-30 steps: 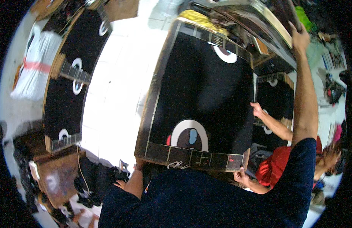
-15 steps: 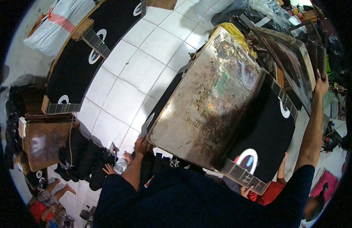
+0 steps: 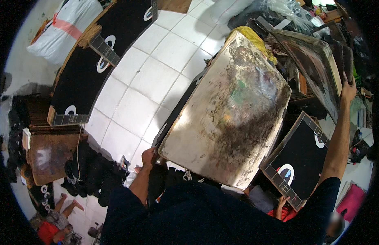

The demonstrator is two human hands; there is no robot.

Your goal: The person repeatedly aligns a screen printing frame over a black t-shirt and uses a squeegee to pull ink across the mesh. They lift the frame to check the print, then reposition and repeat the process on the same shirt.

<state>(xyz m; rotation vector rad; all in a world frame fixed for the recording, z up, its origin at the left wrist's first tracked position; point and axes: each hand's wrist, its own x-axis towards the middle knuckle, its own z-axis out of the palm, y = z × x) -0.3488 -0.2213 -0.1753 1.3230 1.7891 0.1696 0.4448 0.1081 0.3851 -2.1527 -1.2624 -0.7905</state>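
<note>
A pale, heavily stained board (image 3: 222, 110) lies in front of me. My left hand (image 3: 149, 157) is closed on the end of a dark thin panel (image 3: 165, 128) along that board's left side. My right hand (image 3: 347, 87), arm stretched to the upper right, grips a dark board (image 3: 344, 57) beside a tilted, paint-stained frame (image 3: 312, 71). A black panel (image 3: 304, 157) with white ring prints and clear strips is at lower right. A co-worker's hand (image 3: 283, 201) holds its near edge.
Black printed panels (image 3: 79, 81) line the left above white tiles (image 3: 144, 81). A wrapped white bundle (image 3: 52, 34), brown boards (image 3: 48, 159) and black piles (image 3: 103, 175) sit around. A person (image 3: 58, 220) is on the floor lower left; a co-worker in red (image 3: 275, 214) is low right.
The black printed panel has moved right off the stained board, exposing its surface. My right hand is lower than a second ago. The view has shifted.
</note>
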